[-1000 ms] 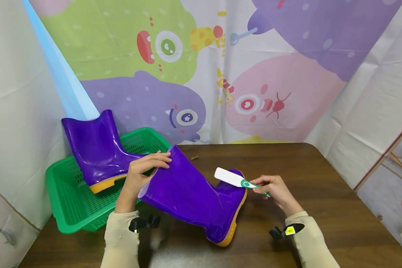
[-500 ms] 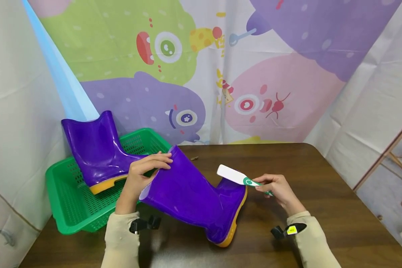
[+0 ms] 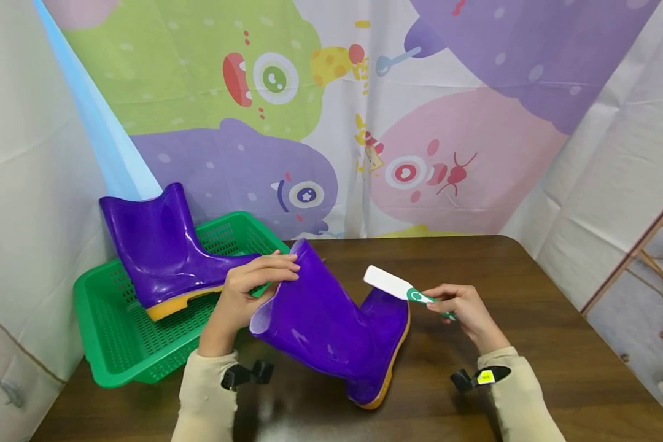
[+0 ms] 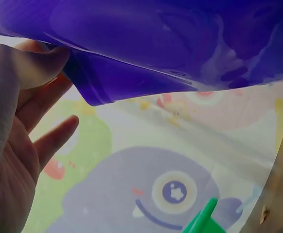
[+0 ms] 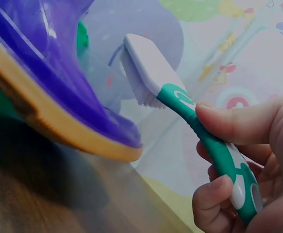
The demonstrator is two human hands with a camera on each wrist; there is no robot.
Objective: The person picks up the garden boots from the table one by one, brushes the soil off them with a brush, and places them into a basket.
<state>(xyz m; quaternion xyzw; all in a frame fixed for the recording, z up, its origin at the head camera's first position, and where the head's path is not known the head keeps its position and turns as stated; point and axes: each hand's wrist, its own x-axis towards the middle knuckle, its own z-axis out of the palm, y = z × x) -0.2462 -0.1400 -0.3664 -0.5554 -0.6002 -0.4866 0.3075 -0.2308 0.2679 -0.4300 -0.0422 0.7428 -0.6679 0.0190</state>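
Observation:
A purple rubber boot with a yellow sole leans over the table, its open top to the left and its foot to the right. My left hand pinches the rim of its shaft; in the left wrist view the thumb and fingers grip that edge. With my right hand I hold a white and green scrubbing brush by the handle. In the right wrist view the bristles of the brush face the boot's toe, a gap apart from it.
To the left stands a green plastic basket. A second purple boot with a yellow sole rests in it. The brown wooden table reaches to a printed curtain at the back.
The brush has lifted slightly up and right, off the boot's foot. My left hand and the boot's top have shifted to the right, turning the boot a little.

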